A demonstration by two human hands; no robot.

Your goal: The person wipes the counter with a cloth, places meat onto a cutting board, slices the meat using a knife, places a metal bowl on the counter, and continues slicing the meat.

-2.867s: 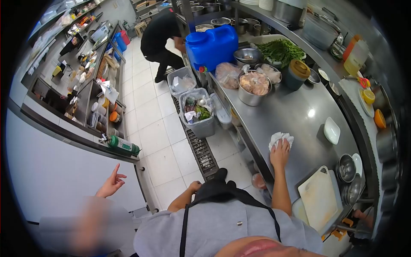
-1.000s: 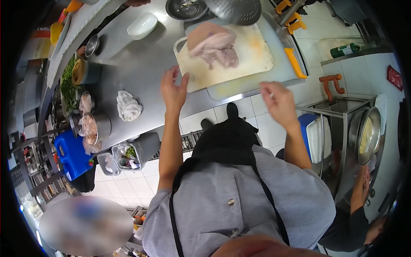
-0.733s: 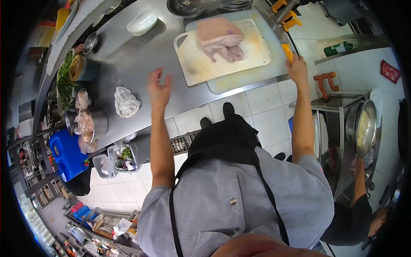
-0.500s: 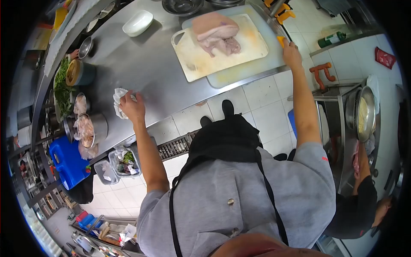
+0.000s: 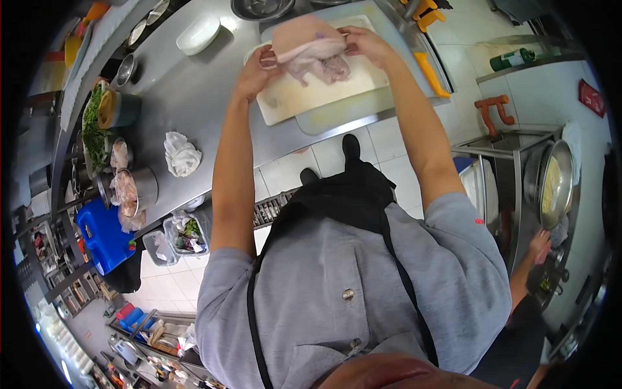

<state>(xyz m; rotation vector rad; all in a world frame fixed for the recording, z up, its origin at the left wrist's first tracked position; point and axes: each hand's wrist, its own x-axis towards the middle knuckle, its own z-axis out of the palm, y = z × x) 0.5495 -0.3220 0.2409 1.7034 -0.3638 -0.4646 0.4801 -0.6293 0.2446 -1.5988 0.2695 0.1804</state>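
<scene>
A slab of raw pork with pale skin lies folded on a white cutting board, which overlaps a larger translucent board. My left hand grips the left edge of the pork, fingers curled against it. At the opposite edge, my right hand holds the meat, fingertips pinching its side. A knife with a yellow handle rests at the right end of the table, apart from my right hand; its blade is hard to make out. The crumpled white cloth lies on the steel to the left.
A white dish and a dark bowl stand at the back of the steel table. Pots of food and leafy greens line the left side. A co-worker's hand is near a metal bowl at right.
My left hand has let go of the white cloth and moved to the pork. My right hand has left the yellow knife handle and taken hold of the pork's right side.
</scene>
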